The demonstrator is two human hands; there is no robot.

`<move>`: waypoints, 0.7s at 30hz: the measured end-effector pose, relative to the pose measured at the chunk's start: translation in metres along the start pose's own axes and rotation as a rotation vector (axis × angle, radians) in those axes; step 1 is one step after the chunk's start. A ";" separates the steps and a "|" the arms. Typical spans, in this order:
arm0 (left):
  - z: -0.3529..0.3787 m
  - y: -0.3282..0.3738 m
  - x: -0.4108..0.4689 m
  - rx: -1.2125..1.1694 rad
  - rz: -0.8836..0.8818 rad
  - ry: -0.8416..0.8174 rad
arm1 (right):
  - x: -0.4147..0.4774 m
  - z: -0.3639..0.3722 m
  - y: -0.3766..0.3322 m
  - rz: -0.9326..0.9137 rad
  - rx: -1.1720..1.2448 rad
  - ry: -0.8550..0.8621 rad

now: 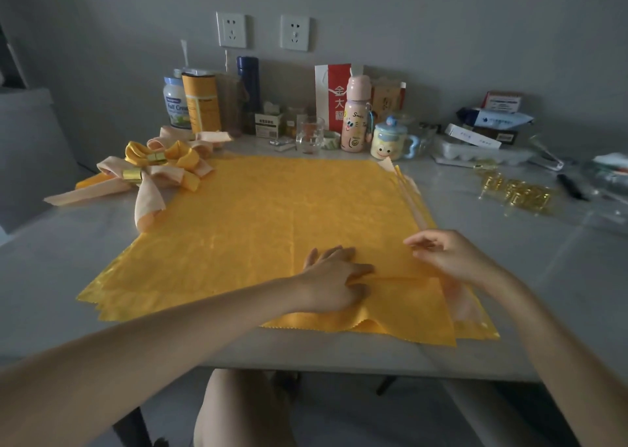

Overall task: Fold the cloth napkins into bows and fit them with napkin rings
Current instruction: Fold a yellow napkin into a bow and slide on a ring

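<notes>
Head view: yellow napkin lies spread on the surface; left hand grips a fold near its front edge, right hand pinches its right edge, finished bows at far left

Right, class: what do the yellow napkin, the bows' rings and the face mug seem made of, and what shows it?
Napkin: woven cloth, perhaps satin-like synthetic; soft sheen, tonal pattern, zigzag-cut edge.
Rings: gold-coloured metal or metallised plastic; bright mirror glints.
Mug: probably glazed ceramic; glossy painted face, thick handle.
</notes>
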State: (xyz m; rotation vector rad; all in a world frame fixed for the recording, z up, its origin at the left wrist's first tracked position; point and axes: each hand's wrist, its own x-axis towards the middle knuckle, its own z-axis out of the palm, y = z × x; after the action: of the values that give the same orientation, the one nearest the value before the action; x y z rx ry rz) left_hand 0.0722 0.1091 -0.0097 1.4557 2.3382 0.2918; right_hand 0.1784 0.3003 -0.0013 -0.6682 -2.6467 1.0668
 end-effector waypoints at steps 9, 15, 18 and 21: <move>-0.007 0.012 0.006 -0.113 -0.108 0.022 | -0.016 -0.015 -0.013 0.116 0.027 -0.373; -0.001 0.012 0.013 -0.076 -0.127 0.121 | -0.013 -0.014 -0.005 0.049 -0.039 -0.324; -0.004 0.016 0.012 -0.177 -0.130 0.117 | -0.011 -0.013 0.001 -0.017 -0.048 -0.156; -0.013 0.018 0.004 -0.313 -0.130 0.074 | -0.008 -0.015 0.003 -0.076 -0.002 -0.011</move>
State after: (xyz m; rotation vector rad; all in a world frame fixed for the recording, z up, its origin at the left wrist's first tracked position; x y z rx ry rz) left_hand 0.0799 0.1215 0.0083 1.1568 2.3041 0.6526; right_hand 0.1918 0.3071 0.0067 -0.5590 -2.6596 1.0508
